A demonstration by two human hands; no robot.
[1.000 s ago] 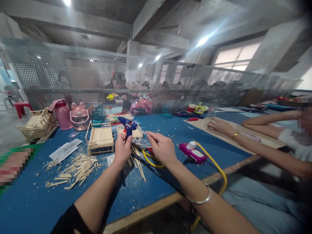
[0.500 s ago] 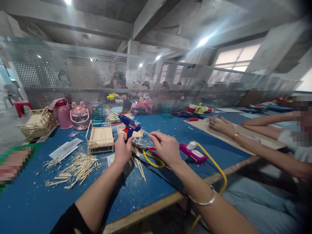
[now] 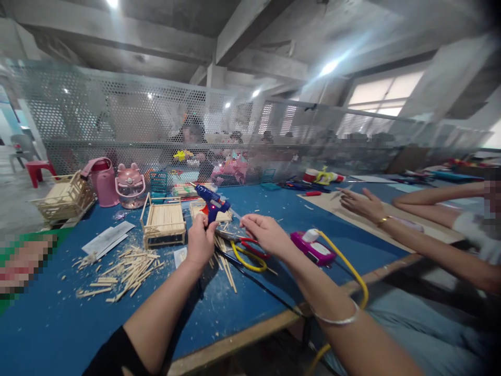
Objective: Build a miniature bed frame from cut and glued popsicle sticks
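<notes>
A blue hot glue gun (image 3: 211, 200) with an orange trigger is gripped by its handle in my left hand (image 3: 200, 243), its nozzle pointing up and to the left. My right hand (image 3: 264, 232) pinches a translucent glue stick (image 3: 236, 213) that runs into the back of the gun. Under my hands lie scissors (image 3: 250, 256) with red and yellow handles and several thin wooden sticks (image 3: 226, 261). Left of the gun stands a small bed-like frame (image 3: 164, 222) made of wooden sticks. A pile of short sticks (image 3: 131, 274) is spread in front of it.
A purple power strip (image 3: 313, 249) with a white plug and yellow cable sits to the right. Behind are a pink flask (image 3: 104, 183), a pink bottle (image 3: 130, 188) and another stick model (image 3: 64, 196). A co-worker's hand (image 3: 362, 204) rests over brown board at right.
The view has shifted slightly, so most things sit a little further right. My hands keep their hold on the glue gun and glue stick. The co-worker's hand has opened a little.
</notes>
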